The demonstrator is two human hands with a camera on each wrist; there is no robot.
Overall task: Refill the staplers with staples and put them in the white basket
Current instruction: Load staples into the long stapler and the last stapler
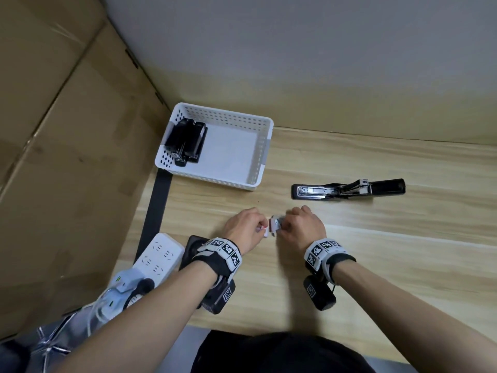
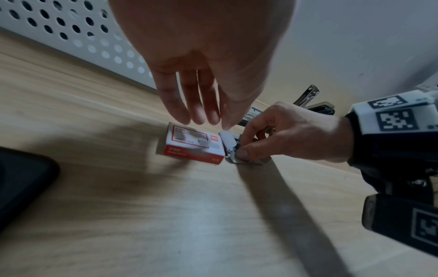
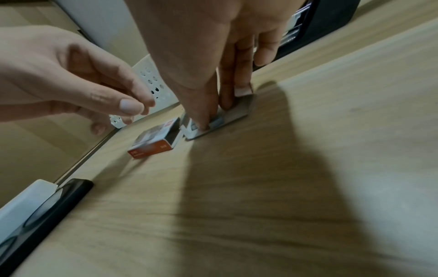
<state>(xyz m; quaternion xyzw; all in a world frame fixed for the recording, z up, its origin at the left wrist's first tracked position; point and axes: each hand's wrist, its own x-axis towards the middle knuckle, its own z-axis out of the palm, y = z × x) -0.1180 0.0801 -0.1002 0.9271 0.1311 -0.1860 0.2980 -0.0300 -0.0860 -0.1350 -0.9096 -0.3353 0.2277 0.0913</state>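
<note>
— So, biggest first: how will the open stapler point(image 1: 348, 189) handle?

— Heavy and rigid, I'd judge, all metal and hard plastic. It lies on the wooden table point(image 1: 376, 251), right of the white basket point(image 1: 265, 146), hinged fully open. Its long axis runs left to right, the black top arm folded out to the right and the base pointing left toward the basket. Take it round the middle near the hinge, since the arm may swing.

— And the ones already put away?

— Black staplers point(image 1: 185, 142) sit against the basket's left wall, lengthwise front to back.

— The staple box point(image 2: 194, 143)?

— Light cardboard, easily crushed; hold it by its short sides. It rests on the table in front of the person, open end toward the right hand point(image 1: 302, 224).

— The hands?

— The left hand point(image 1: 243, 227) hovers just over the box, fingers loosely extended, gripping nothing. The right pinches the pulled-out inner tray point(image 3: 237, 110) with staples against the table. Staple strips are brittle and snap if bent, so lift them by the sides.
</note>
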